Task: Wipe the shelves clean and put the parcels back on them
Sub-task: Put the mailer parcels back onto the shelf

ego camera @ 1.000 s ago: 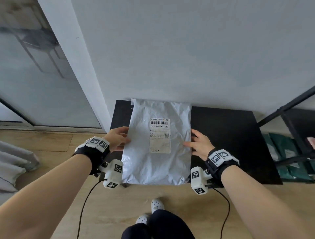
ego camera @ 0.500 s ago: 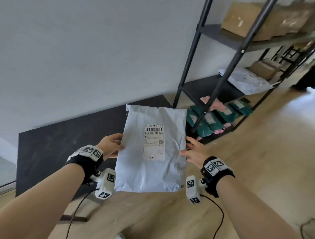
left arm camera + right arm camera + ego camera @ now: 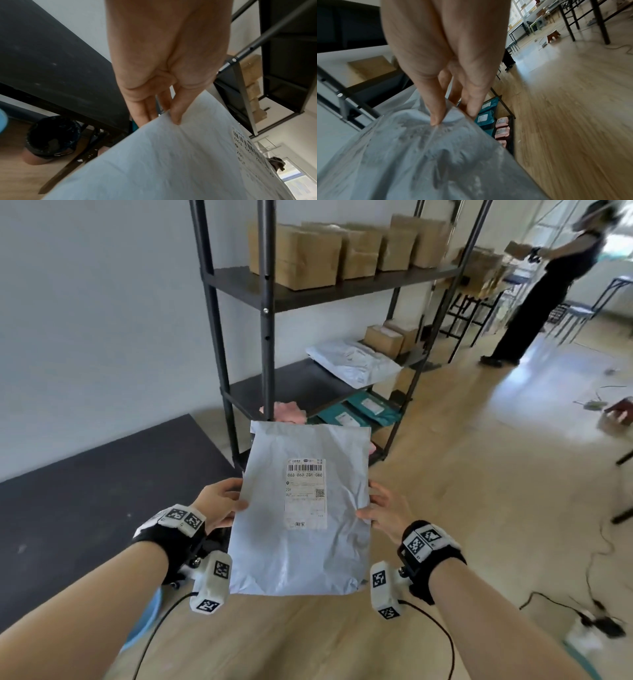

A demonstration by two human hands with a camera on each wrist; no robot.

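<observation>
I hold a flat grey mailer parcel (image 3: 301, 515) with a white barcode label in the air in front of me. My left hand (image 3: 222, 501) pinches its left edge, thumb on top and fingers beneath. My right hand (image 3: 383, 508) pinches the right edge the same way. The left wrist view has the thumb pressed on the parcel (image 3: 171, 162); the right wrist view has thumb and fingers clamped on its crinkled edge (image 3: 436, 148). Ahead stands the black metal shelf unit (image 3: 267, 337), whose middle shelf (image 3: 291, 381) is bare on its left half.
Brown cardboard boxes (image 3: 308, 258) fill the upper shelf. A grey mailer (image 3: 352, 361) and small boxes lie on the middle shelf's right. Teal (image 3: 359, 412) and pink parcels sit low. A black table (image 3: 85, 491) is at my left. Another person (image 3: 548, 278) stands far right; cables cross the floor.
I lifted the parcel off the black table and turned right with it. The shelf unit has come into view straight ahead and nearer. Both hands keep their hold.
</observation>
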